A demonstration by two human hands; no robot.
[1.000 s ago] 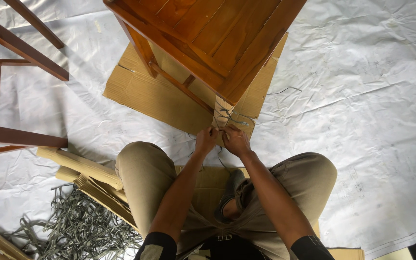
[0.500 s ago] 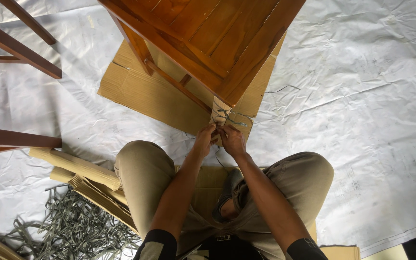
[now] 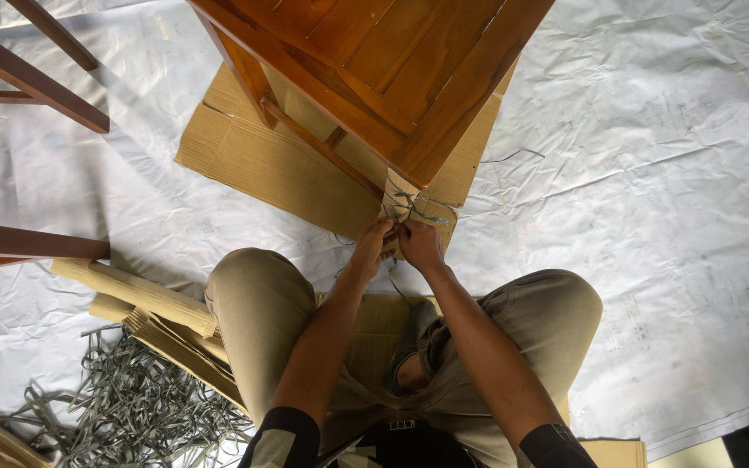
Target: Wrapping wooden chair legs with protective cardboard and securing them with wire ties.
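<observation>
At the left edge of the crinkled white plastic floor sheet [image 3: 652,173] stands the dark brown frame of a second wooden chair [image 3: 19,156], only its rails and legs in view. Below it, near the sheet's lower left corner, a loose heap of grey-green plastic straps [image 3: 140,407] lies beside rolled tubes of brown corrugated cardboard [image 3: 145,299].

Further right, a flat sheet of brown corrugated cardboard [image 3: 262,165] lies on the floor sheet under a reddish-brown slatted wooden chair [image 3: 374,61], whose seat fills the top middle of the view. The chair's near leg, wrapped in a sleeve of brown cardboard [image 3: 400,204], runs with its long axis upright, from the seat corner down to the flat cardboard, and appears slightly tilted from this overhead view. Thin grey strapping [image 3: 416,210] crosses the sleeve.

The left hand [image 3: 373,247] and the right hand [image 3: 422,247] meet just below the sleeve, touching each other at the fingertips. Both are closed in a pinch on the strap ends at the wrapped leg. The person sits cross-legged in khaki trousers [image 3: 253,321] on another piece of cardboard.
</observation>
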